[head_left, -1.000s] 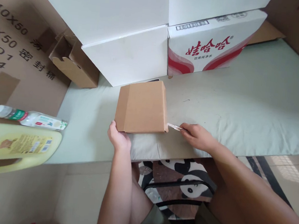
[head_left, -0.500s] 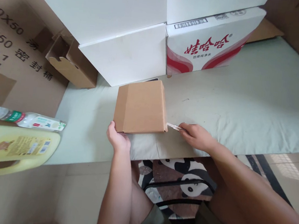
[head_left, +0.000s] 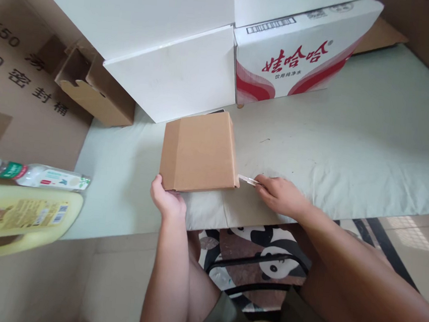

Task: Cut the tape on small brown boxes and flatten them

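A closed brown cardboard box [head_left: 204, 152] stands on the pale green cloth near its front edge. My left hand [head_left: 168, 199] grips the box at its near left corner, thumb on the side and fingers underneath. My right hand [head_left: 281, 195] is closed around a utility knife [head_left: 248, 180], whose slim, light metallic blade points left. The blade tip is at the lower right corner of the box; whether it touches the cardboard I cannot tell. The knife's handle is mostly hidden in my fist.
Large white boxes [head_left: 173, 73] and a red-and-white water carton [head_left: 288, 62] stand behind. To the left are an open cardboard holder [head_left: 100, 89], a clear bottle [head_left: 34, 174] and a yellow jug [head_left: 48, 211]. The cloth-covered table [head_left: 371, 146] extends right.
The view has shifted slightly, moving the surroundings a little left in the picture. Both hands keep nearly the same position at the box, and the knife tip stays at its right corner.
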A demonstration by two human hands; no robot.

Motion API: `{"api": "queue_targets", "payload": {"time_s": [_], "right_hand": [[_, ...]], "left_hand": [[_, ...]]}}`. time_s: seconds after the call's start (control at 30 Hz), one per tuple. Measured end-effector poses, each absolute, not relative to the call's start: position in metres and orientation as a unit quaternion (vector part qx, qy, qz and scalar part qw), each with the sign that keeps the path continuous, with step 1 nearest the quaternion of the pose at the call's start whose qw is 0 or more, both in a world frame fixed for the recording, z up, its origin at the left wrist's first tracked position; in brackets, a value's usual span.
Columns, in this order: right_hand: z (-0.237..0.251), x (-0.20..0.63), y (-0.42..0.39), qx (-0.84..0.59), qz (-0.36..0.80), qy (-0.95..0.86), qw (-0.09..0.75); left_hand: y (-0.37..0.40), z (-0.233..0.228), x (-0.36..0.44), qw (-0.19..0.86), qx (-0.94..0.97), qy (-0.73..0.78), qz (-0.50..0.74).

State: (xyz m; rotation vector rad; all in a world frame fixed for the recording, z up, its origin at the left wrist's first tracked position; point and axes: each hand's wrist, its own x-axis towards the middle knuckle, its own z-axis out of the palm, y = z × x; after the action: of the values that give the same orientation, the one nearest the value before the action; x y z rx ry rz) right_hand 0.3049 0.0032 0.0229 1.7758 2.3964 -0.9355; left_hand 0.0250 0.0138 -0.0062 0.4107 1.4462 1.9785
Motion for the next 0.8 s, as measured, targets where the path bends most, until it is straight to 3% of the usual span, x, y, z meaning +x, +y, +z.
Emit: {"api": "queue_targets", "payload": {"time_s": [0.8], "right_hand": [[0.0272,0.2998,0.0,0.586,-0.291,0.757,0.016]], "left_hand": [[0.0137,-0.0052,0.028,0.325,0.155,0.535,0.764]]}}
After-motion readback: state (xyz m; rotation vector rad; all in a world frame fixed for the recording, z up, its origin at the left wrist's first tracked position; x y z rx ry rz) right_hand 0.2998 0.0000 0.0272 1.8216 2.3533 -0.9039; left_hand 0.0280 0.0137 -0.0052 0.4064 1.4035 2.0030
